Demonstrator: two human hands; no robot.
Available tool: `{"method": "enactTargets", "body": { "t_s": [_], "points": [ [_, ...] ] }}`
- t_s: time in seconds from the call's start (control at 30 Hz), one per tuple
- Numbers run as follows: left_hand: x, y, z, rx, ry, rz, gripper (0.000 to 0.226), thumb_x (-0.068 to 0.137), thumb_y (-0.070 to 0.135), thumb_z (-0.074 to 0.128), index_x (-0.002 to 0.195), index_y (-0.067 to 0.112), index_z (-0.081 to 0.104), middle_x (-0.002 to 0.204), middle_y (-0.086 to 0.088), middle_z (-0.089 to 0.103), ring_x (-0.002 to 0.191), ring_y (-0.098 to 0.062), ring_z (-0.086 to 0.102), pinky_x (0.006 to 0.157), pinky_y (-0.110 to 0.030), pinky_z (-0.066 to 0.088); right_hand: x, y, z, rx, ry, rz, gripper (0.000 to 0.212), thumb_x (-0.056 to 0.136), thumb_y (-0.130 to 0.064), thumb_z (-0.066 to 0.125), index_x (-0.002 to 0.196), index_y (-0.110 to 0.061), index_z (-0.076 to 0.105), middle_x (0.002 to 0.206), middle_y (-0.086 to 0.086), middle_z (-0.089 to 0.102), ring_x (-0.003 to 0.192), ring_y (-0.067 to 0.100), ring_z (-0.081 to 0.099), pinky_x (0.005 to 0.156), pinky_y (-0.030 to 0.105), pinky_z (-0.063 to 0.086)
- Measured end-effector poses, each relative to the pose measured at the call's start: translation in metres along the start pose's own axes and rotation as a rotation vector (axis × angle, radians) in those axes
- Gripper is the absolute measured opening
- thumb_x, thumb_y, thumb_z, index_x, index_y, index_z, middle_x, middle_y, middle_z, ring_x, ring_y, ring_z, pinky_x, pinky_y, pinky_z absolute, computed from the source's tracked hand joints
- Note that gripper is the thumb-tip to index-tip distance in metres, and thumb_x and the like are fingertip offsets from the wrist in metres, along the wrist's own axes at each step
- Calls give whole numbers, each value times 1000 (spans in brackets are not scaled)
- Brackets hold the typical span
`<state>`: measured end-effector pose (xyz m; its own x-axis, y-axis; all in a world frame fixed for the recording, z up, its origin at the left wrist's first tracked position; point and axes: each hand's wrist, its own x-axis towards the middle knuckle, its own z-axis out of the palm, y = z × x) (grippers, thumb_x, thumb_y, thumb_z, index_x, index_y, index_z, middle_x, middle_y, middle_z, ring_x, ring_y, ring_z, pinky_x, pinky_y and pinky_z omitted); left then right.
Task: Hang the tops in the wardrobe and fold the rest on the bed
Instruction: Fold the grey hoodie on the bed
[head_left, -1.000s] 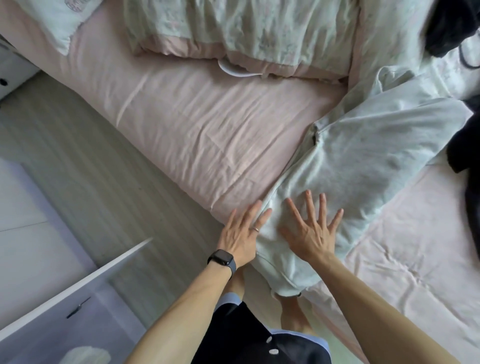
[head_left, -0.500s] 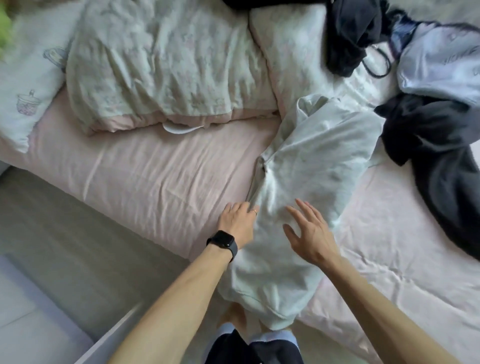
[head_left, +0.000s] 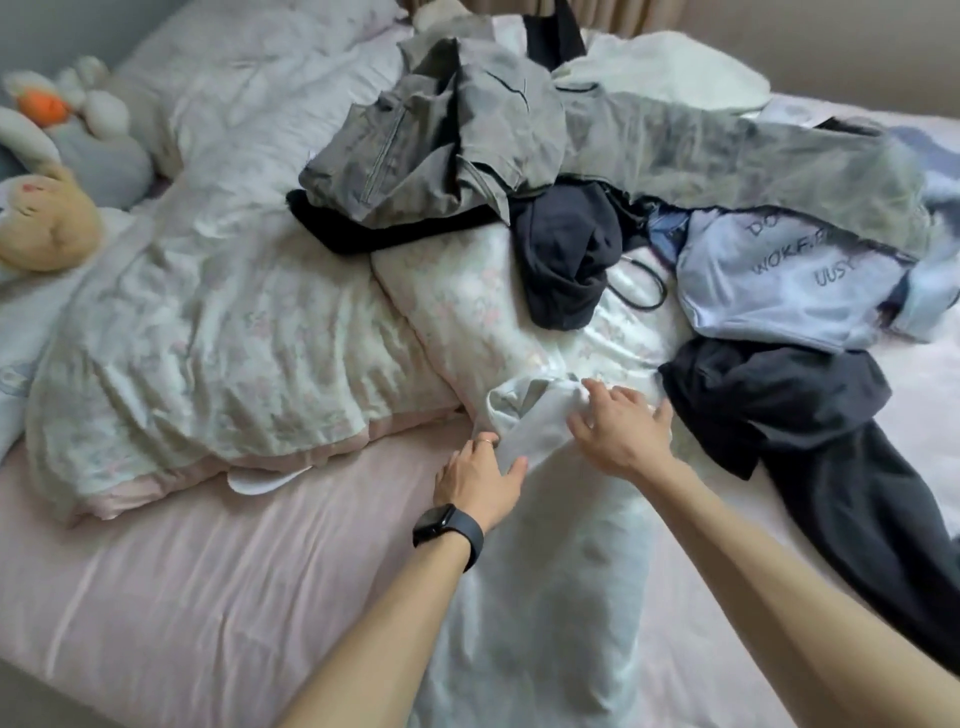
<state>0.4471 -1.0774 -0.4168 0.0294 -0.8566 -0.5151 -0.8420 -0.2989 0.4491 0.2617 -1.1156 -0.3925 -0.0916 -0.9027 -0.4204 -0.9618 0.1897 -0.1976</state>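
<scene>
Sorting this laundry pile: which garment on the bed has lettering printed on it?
The pale blue top at the pile's right; it alone carries dark lettering, the others look plain.

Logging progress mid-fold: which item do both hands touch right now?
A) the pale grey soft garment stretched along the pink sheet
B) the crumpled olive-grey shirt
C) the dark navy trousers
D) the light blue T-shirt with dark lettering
A: the left hand and right hand both sit at the far end of the pale grey soft garment on the pink sheet.
</scene>
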Motion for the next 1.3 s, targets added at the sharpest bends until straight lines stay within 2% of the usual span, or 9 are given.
{"method": "enactTargets", "body": {
  "t_s": [0.23, 0.33, 0.5, 0.67, 0.83, 0.93, 1.03, 1.17, 1.3],
  "points": [
    [3, 1, 5, -59, 182, 117, 25, 96, 52, 54, 101, 28, 62, 86, 10, 50, 97, -23, 59, 82, -33, 39, 23, 10, -4, 26, -41, -46, 57, 89, -50, 58, 142, -42, 42, 125, 0, 54, 122, 25, 47, 103, 49, 28],
    [-5, -3, 3, -99, 276, 174, 23, 98, 46, 56, 107, 27, 64, 89, 11, 51, 91, -22, 58, 82, -29, 33, 26, 14, -6, 105, 10, -70, 36, 92, -51, 59, 126, -39, 56, 123, -1, 45, 120, 22, 48, 93, 43, 25],
    [-4, -11, -1, -204, 410, 32, 19, 99, 37, 56, 106, 21, 63, 99, 5, 62, 93, -29, 60, 83, -36, 40, 20, -14, 1, 157, 360, -263, 13, 93, -40, 62, 105, -35, 62, 111, -6, 62, 104, 22, 51, 91, 42, 22],
    [18, -13, -4, -115, 256, -183, 23, 100, 39, 49, 117, 25, 55, 121, -3, 65, 115, -30, 57, 94, -39, 40, 24, -35, 16, 71, 275, -220, 47, 95, -45, 58, 140, -39, 49, 138, -7, 56, 126, 21, 49, 105, 45, 21],
    [13, 1, 14, 6, 583, 346, 58, 91, 32, 64, 144, 13, 49, 145, -12, 46, 123, -33, 53, 98, -44, 45, -26, -4, 46, 224, 508, -20, 71, 88, -57, 51, 150, -25, 40, 161, 4, 32, 149, 24, 28, 111, 51, 26],
    [32, 7, 11, 194, 587, 591, 57, 98, 42, 55, 152, 31, 40, 158, -14, 29, 141, -34, 38, 113, -55, 31, -55, 21, 73, 220, 503, 8, 72, 90, -55, 47, 155, -23, 40, 166, 15, 21, 152, 33, 21, 110, 61, 30],
    [53, 8, 9, 610, 388, 814, 57, 104, 43, 34, 158, 42, 16, 168, -1, 4, 154, -23, 8, 120, -58, -4, -53, 31, 88, 91, 419, -110, 68, 94, -49, 41, 157, -25, 34, 168, 10, 17, 155, 27, 15, 116, 63, 22],
    [88, -4, 0, 737, 199, 556, 51, 104, 50, -2, 148, 49, -28, 159, 15, -32, 152, -14, -18, 110, -53, -31, -36, 44, 100, 1, 234, -52, 73, 100, -59, 25, 163, -26, 7, 169, -6, -9, 155, 13, -13, 122, 63, 3],
    [109, -1, -3, 901, 165, 519, 53, 106, 47, 1, 141, 48, -40, 154, 14, -41, 151, -14, -21, 104, -61, -33, -30, 55, 109, 14, 88, 70, 82, 96, -75, 8, 161, -27, -8, 163, -13, -30, 149, 9, -30, 120, 61, -7]
  ]
}}
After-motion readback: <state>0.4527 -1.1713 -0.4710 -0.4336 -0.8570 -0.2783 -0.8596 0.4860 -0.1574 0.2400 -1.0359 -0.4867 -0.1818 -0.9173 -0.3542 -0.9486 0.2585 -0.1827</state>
